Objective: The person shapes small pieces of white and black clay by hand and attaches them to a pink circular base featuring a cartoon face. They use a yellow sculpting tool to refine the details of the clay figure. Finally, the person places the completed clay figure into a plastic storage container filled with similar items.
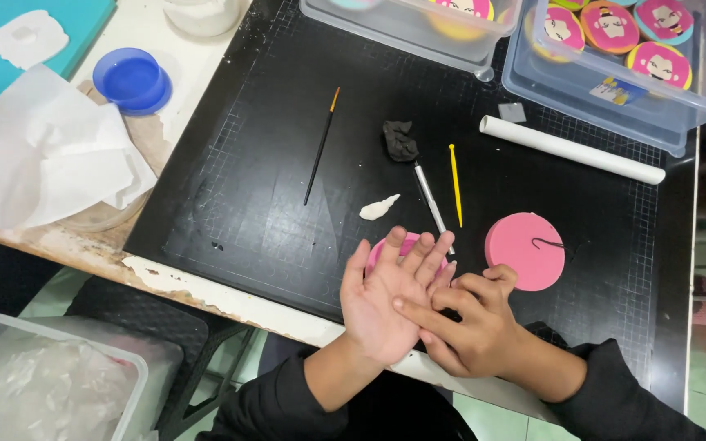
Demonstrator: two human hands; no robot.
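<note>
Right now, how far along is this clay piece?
Done: painted discs sit in the clear tub. In hand: right hand presses a finger into the open left hand. Left: the pink disc looks plain; black clay and white clay lie unused.

You have one view only, from the camera on your head, so no second view shares the scene. It looks steeply down and slightly forward over the counter (206,33), close enough that the black cutting mat (288,204) fills most of the frame. Your left hand (382,298) and right hand (471,322) enter from the bottom edge, nearest the lens. The clear bins (614,106) mark the far edge at top.
</note>
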